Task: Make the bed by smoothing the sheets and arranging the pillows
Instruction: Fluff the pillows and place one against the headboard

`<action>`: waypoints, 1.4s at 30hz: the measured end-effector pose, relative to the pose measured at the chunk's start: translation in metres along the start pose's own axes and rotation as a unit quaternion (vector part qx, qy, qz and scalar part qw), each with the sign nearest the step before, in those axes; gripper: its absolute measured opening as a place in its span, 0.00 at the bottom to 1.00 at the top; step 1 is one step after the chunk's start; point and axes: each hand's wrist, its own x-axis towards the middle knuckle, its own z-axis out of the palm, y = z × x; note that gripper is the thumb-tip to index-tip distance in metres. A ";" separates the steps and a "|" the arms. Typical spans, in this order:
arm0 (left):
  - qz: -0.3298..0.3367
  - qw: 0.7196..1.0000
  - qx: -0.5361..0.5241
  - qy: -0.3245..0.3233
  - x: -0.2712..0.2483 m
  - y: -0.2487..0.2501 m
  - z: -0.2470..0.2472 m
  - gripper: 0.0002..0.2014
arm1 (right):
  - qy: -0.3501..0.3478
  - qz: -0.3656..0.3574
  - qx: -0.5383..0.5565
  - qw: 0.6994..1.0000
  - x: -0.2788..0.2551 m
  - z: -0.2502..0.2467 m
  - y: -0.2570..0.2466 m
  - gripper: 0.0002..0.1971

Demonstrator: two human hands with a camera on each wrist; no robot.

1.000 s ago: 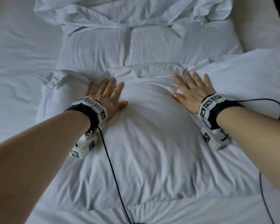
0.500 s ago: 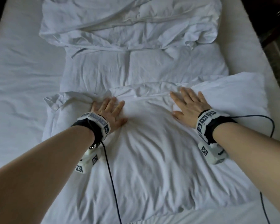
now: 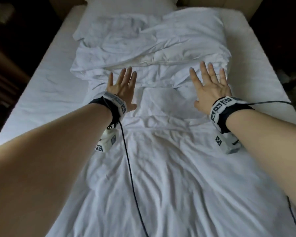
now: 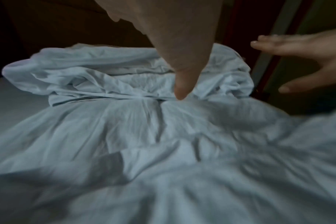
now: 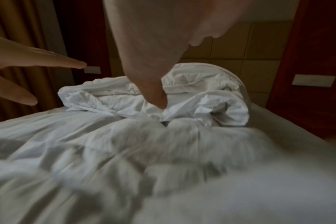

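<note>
Hovering flat, fingers spread: left hand (image 3: 122,90), right hand (image 3: 210,89) above pillow (image 3: 169,168), empty.

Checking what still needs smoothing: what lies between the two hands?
Only wrinkled white bedding between the left hand and right hand, nothing else; the head view shows it.

matt white cotton-like sheets (image 3: 169,168), creased, crumpled cloth duvet (image 3: 152,48)
</note>
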 end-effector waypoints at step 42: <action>0.005 0.999 0.047 0.010 0.245 -0.053 0.099 0.19 | -0.046 0.049 0.005 0.998 0.234 0.119 -0.008 0.35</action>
